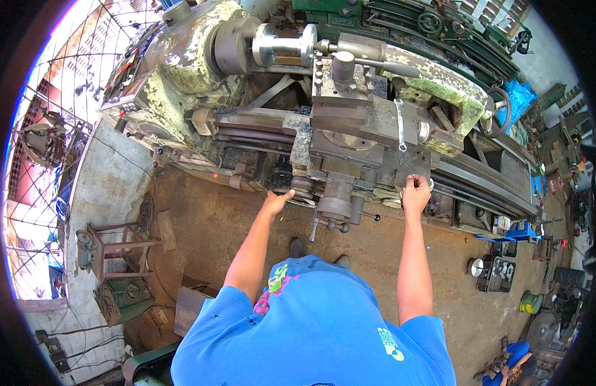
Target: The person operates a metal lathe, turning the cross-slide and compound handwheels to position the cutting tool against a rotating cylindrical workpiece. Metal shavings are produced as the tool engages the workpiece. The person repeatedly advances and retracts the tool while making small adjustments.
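Observation:
My left hand (pixel 276 203) is closed on the rim of a handwheel (pixel 303 198) at the front of a lathe carriage, thumb over the top and the other fingers mostly hidden. My right hand (pixel 415 196) is pinched at the carriage's right side, by a small pale round part; what the fingertips hold is hidden. Between my hands juts the cross-slide handle (pixel 335 209). A wrench (pixel 400 125) lies on the carriage. Above it sits the tool post (pixel 343 71). A shiny flanged metal workpiece (pixel 284 45) spans from the chuck (pixel 233 46) to the tailstock (pixel 361 48).
A second, green lathe (pixel 413 26) stands behind. On the left are a wooden-framed stand (pixel 121 248) and a wire-mesh opening. To the right, black trays (pixel 501 275) and a yellow-green spool (pixel 531 302) lie on the floor. Another person (pixel 513 360) is low at the bottom right.

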